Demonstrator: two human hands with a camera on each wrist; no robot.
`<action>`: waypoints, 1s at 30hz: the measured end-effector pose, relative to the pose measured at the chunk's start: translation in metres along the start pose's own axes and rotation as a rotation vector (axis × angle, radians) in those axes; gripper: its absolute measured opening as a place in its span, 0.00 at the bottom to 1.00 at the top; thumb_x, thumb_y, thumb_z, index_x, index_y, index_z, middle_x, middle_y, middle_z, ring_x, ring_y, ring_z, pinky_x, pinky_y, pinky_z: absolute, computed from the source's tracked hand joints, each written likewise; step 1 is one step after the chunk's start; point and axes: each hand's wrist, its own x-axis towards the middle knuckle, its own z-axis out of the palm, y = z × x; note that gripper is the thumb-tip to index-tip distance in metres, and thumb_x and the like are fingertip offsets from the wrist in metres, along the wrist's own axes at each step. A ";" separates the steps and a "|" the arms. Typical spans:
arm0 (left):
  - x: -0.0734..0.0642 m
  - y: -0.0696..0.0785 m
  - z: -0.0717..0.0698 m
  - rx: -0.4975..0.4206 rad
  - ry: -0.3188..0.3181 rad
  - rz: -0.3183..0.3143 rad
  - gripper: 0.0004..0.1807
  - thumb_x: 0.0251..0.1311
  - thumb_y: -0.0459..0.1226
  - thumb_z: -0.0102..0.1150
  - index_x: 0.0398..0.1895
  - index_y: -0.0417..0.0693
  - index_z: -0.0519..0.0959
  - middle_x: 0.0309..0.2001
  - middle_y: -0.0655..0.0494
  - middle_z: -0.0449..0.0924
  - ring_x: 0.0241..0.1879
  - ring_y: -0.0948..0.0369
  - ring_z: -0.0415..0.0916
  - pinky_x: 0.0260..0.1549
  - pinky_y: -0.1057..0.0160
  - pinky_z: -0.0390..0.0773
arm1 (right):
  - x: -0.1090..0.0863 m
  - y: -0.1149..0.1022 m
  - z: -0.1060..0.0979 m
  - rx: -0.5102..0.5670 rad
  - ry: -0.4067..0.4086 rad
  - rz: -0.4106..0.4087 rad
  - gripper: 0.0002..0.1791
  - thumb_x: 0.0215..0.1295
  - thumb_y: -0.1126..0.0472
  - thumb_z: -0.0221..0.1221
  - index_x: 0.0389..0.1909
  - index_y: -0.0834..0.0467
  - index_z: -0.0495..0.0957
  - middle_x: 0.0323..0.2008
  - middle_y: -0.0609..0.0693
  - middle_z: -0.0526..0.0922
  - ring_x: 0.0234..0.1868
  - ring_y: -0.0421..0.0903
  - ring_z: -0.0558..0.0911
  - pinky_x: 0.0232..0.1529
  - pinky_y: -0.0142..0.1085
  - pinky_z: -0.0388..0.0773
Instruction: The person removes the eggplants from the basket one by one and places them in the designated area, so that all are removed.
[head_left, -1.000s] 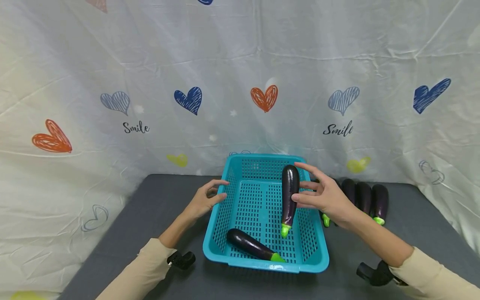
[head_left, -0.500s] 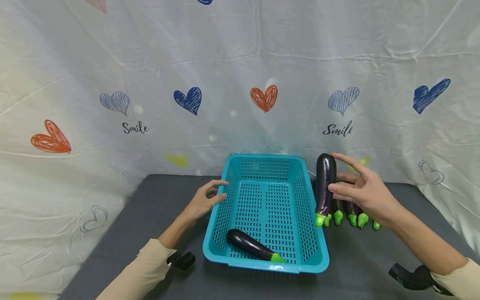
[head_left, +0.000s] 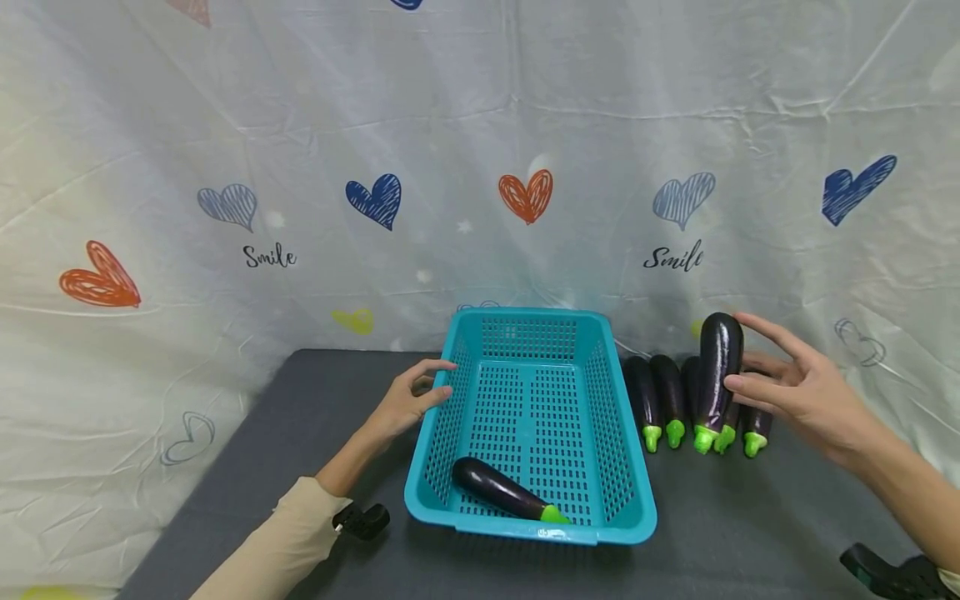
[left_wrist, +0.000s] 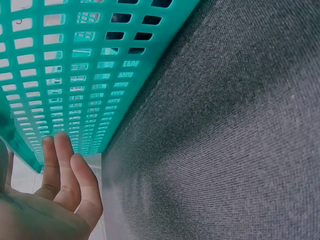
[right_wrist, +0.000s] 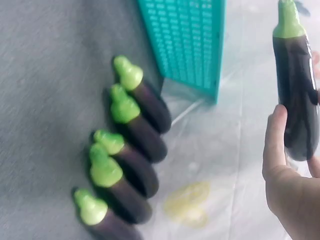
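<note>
My right hand (head_left: 813, 396) pinches a dark purple eggplant (head_left: 720, 371) between thumb and fingers, its green stem end down in the head view. It is held above the row of eggplants (head_left: 640, 392) lying right of the turquoise basket (head_left: 528, 533). In the right wrist view, the held eggplant (right_wrist: 296, 90) is apart from the row. My left hand (head_left: 405, 404) holds the basket's left rim; in the left wrist view several fingers (left_wrist: 65, 172) lie along its outer perforated wall. Another eggplant (head_left: 502, 492) lies slanted inside the basket near its front wall.
A dark grey cloth (head_left: 300, 433) covers the table. Behind it hangs a white sheet (head_left: 450, 108) printed with hearts and "Smile". Several eggplants lie side by side close to the basket's right wall, stems toward the front.
My right hand has carried the eggplant from over the basket to the right, above the row. My left hand, the basket and the eggplant lying in it stay put.
</note>
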 end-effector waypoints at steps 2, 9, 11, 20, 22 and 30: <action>0.000 0.000 0.000 -0.004 -0.004 0.011 0.23 0.74 0.40 0.60 0.69 0.50 0.73 0.58 0.38 0.76 0.48 0.47 0.76 0.35 0.52 0.74 | -0.002 0.003 -0.006 -0.005 0.014 0.008 0.44 0.71 0.76 0.57 0.81 0.44 0.53 0.70 0.65 0.52 0.59 0.36 0.75 0.45 0.36 0.81; -0.001 0.003 -0.001 -0.009 -0.004 0.006 0.23 0.74 0.40 0.60 0.70 0.49 0.73 0.59 0.37 0.75 0.51 0.46 0.75 0.37 0.51 0.74 | -0.009 0.019 -0.031 -0.133 0.046 0.046 0.46 0.73 0.72 0.59 0.82 0.39 0.51 0.76 0.73 0.38 0.74 0.54 0.60 0.45 0.33 0.80; -0.001 0.004 -0.001 -0.014 -0.008 0.009 0.24 0.74 0.40 0.60 0.70 0.48 0.72 0.60 0.36 0.74 0.51 0.45 0.75 0.37 0.50 0.74 | -0.012 0.024 -0.039 -0.123 0.043 0.053 0.46 0.73 0.72 0.58 0.82 0.39 0.50 0.78 0.68 0.33 0.77 0.56 0.51 0.46 0.33 0.80; -0.001 0.001 -0.001 -0.006 -0.008 0.021 0.23 0.74 0.39 0.59 0.70 0.49 0.73 0.58 0.38 0.76 0.47 0.48 0.75 0.34 0.52 0.73 | -0.021 0.044 -0.066 -0.262 0.068 0.105 0.46 0.75 0.69 0.58 0.82 0.38 0.47 0.80 0.61 0.34 0.72 0.46 0.59 0.47 0.33 0.80; -0.001 0.000 -0.001 -0.005 -0.007 0.017 0.23 0.74 0.39 0.59 0.69 0.50 0.73 0.57 0.39 0.76 0.47 0.48 0.75 0.35 0.53 0.73 | -0.022 0.048 -0.070 -0.304 0.077 0.118 0.46 0.74 0.68 0.59 0.82 0.37 0.47 0.80 0.59 0.34 0.69 0.44 0.62 0.47 0.35 0.80; -0.001 -0.001 0.000 -0.005 -0.010 0.018 0.23 0.74 0.40 0.59 0.69 0.52 0.73 0.56 0.40 0.76 0.45 0.49 0.74 0.34 0.53 0.73 | -0.023 0.062 -0.091 -0.338 0.085 0.130 0.47 0.72 0.69 0.61 0.82 0.40 0.48 0.69 0.73 0.52 0.47 0.22 0.74 0.43 0.40 0.83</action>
